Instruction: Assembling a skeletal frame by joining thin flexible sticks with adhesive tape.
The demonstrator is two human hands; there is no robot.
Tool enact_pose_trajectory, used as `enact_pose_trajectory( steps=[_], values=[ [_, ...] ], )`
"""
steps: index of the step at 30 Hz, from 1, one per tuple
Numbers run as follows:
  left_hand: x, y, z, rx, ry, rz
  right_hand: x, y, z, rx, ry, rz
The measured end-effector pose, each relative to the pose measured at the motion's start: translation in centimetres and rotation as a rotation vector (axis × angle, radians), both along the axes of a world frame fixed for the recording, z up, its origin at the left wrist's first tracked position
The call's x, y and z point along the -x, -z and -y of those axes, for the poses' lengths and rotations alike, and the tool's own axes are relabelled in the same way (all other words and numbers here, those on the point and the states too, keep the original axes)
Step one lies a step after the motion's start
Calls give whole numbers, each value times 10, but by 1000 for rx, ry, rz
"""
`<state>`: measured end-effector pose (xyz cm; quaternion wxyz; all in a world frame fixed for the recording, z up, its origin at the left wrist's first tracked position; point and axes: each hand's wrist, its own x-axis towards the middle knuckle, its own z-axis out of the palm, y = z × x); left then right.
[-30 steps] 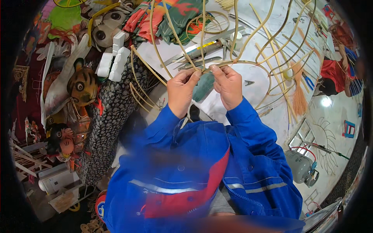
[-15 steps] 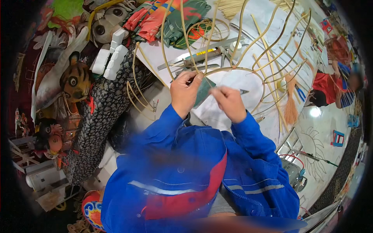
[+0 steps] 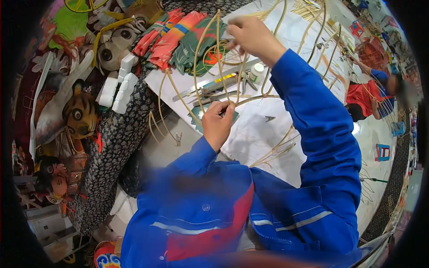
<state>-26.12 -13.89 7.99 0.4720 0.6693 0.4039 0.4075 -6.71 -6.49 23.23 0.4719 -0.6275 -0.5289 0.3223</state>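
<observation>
A frame of bent cane strips (image 3: 220, 67) rises in tall loops over the white-covered table. My left hand (image 3: 217, 124) pinches the frame where several strips meet at its base, thumb and fingertips pressed together. A dark green sheet (image 3: 195, 118) shows partly from under that hand. My right hand (image 3: 257, 38) is raised high at the far side, beside the upper strips, with its fingers curled in. Whatever those fingers hold, if anything, is too small or blurred to make out.
Beyond the left hand lie a utility knife (image 3: 223, 82), pliers (image 3: 247, 82) and a small white bottle (image 3: 257, 71). Folded red and green cloth (image 3: 183, 38) sits at the far edge. Painted animal heads (image 3: 80, 109) stand at left. A person in red and blue (image 3: 364, 96) is at right.
My right hand has gone from beside the left hand up and away to the far side. The frame has turned and shifted; my left hand still pinches it.
</observation>
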Motion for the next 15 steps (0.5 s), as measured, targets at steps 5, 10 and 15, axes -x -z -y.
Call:
enact_pose_trajectory(
  steps=[5, 10, 15],
  values=[
    [7, 6, -8, -36, -48, 14, 24, -46, 30, -565, 318, 239],
    [16, 0, -13, 62, -36, 22, 43, 66, 134, -421, 256, 105],
    [18, -4, -8, 23, -15, 25, 41, 199, 130, 127, 180, -246]
  ],
)
